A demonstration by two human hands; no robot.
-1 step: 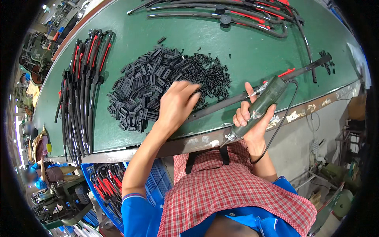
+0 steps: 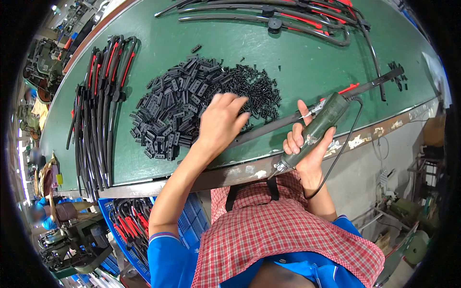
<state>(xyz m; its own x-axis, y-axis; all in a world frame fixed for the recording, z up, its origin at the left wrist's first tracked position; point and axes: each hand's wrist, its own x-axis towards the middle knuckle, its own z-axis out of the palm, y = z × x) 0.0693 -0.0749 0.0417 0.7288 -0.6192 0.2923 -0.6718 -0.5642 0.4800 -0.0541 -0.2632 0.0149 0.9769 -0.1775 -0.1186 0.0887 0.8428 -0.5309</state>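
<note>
My left hand (image 2: 223, 120) hovers at the near side of a heap of small black screws (image 2: 254, 89), its thumb and forefinger apart; the other fingertips are hidden. Beside it spreads a pile of black rectangular plastic pieces (image 2: 168, 115) with holes. My right hand (image 2: 314, 149) is wrapped round a green corded electric screwdriver (image 2: 321, 126), whose bit end points down toward my apron. Beneath the tool lies a long black bar with a red part (image 2: 269, 126), slanting along the table's near edge.
Black tubular frames with red parts (image 2: 103, 96) lie bundled at the left, and more (image 2: 269, 20) along the far side. A few loose screws (image 2: 397, 72) sit on the green table (image 2: 317, 67) at right. Below its edge stands a blue crate (image 2: 189, 223) beside black-and-red parts.
My left hand has shifted slightly right and toward me beside the screws. The right hand and the screwdriver stay in place.
</note>
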